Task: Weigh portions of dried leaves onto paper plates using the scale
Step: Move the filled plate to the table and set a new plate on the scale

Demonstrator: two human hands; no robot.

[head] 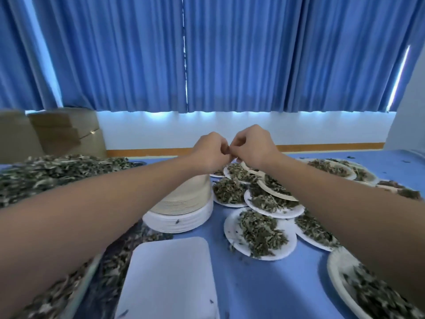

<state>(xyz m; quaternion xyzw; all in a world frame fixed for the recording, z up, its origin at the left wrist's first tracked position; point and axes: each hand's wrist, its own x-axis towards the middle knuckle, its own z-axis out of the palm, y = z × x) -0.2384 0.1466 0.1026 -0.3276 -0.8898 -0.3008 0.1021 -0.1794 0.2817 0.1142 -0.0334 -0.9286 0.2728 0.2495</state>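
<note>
- Nearest the camera, at the bottom centre, lies the scale (167, 279), a white rounded-rectangle platform with no plate on it and only a few stray leaf flecks at its edges.
- Two bare forearms reach forward from either side and meet in the middle distance.
- Left hand (210, 149) and right hand (253, 146) are both closed up, with fingers curled and the fingertips of one touching those of the other. Whether anything small is pinched between them cannot be made out.
- Directly below the hands stands a tall stack of paper plates (181, 203). The hands hover above it and are not touching it.
- Loose dried leaves (57, 173) form a large heap along the left, running down beside the scale.
- Many filled plates overlap on the blue surface (264, 284) to the right. The closest central filled plate (259, 233) sits just beyond the scale, and another filled plate (358, 286) lies at the lower right.
- Blue curtains (207, 54) hang behind, with cardboard boxes (57, 132) at the far left.
- Judged from the bare scale and the hands above the stack, the work seems to stand between portions, with a fresh plate about to be fetched.
- Next would likely come peeling a single plate off the stack, which takes care because stacked plates tend to cling together. That plate would then go flat on the scale, and leaves would be added from the heap.
</note>
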